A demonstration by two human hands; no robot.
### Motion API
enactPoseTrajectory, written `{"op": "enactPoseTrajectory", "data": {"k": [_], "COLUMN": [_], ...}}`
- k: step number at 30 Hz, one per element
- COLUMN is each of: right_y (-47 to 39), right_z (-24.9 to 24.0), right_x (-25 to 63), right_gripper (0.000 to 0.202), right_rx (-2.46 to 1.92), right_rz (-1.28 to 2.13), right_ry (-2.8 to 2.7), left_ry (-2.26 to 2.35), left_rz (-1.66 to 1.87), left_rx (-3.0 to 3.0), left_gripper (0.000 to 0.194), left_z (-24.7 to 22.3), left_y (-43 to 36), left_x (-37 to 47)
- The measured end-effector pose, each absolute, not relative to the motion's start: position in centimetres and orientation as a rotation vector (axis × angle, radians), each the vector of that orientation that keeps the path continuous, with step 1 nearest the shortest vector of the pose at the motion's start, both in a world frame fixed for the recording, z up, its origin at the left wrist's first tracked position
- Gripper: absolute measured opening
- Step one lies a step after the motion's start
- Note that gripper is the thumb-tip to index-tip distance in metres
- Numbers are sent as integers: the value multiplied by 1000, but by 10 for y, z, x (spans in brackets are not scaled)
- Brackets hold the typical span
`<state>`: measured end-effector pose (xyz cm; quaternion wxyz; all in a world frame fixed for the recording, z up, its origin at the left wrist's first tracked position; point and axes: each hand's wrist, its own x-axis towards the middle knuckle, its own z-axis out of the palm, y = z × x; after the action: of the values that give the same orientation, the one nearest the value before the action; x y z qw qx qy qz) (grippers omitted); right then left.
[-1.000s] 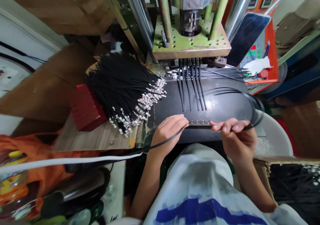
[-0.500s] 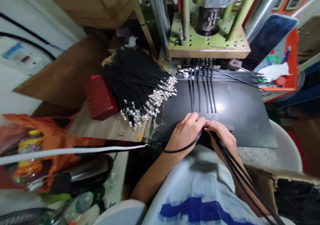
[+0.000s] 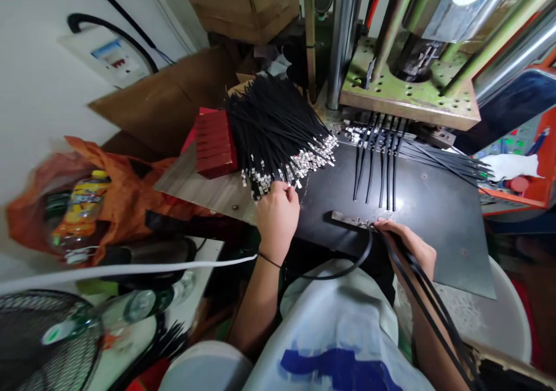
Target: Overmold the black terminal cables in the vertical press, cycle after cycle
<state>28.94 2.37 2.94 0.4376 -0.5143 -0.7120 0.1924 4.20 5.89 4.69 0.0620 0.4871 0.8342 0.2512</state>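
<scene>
The left hand [image 3: 278, 217] is set against the near edge of the cable bundle [image 3: 278, 130], its fingers curled about the metal tips [image 3: 299, 165] of a few cables; whether one is actually pinched cannot be told. The bundle is fanned out on the wooden board [image 3: 204, 191], left of the black plate [image 3: 434, 211], with a red block [image 3: 215, 142] touching its far-left side. The right hand [image 3: 408, 249] is closed on several black cables [image 3: 428, 307], which trail back along the forearm. Its fingertips are pressed to the plate just beside a small metal strip [image 3: 347, 220] lying near the plate's front edge. One cable is looped from this strip down across the lap. Five cables [image 3: 377, 165] are laid in parallel on the plate, their far ends under the green press [image 3: 408, 90] behind it. More cables [image 3: 447, 162] are spread toward the plate's right edge.
</scene>
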Motion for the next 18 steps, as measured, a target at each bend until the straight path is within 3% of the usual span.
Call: {"op": "enactPoseTrajectory", "data": {"k": [3, 8, 11, 14, 18], "right_y": [23, 25, 24, 23, 24], "right_z": [28, 26, 25, 25, 25], "right_x": [287, 291, 291, 287, 286], "right_gripper": [11, 5, 12, 6, 9], "right_rx": [-1277, -1337, -1383, -1394, -1376], "right_rz": [447, 642, 695, 606, 397], "right_ry": [-1702, -1506, -1463, -1493, -1733], "left_ry": [2108, 1181, 1070, 1051, 1007], "left_rz": [1041, 1204, 1282, 1294, 1286], "left_rx": [1196, 561, 431, 349, 434], "left_gripper": [10, 28, 36, 44, 31], "left_z": [48, 51, 48, 44, 42], "left_y": [49, 28, 26, 32, 38], "left_x": [43, 58, 71, 77, 78]}}
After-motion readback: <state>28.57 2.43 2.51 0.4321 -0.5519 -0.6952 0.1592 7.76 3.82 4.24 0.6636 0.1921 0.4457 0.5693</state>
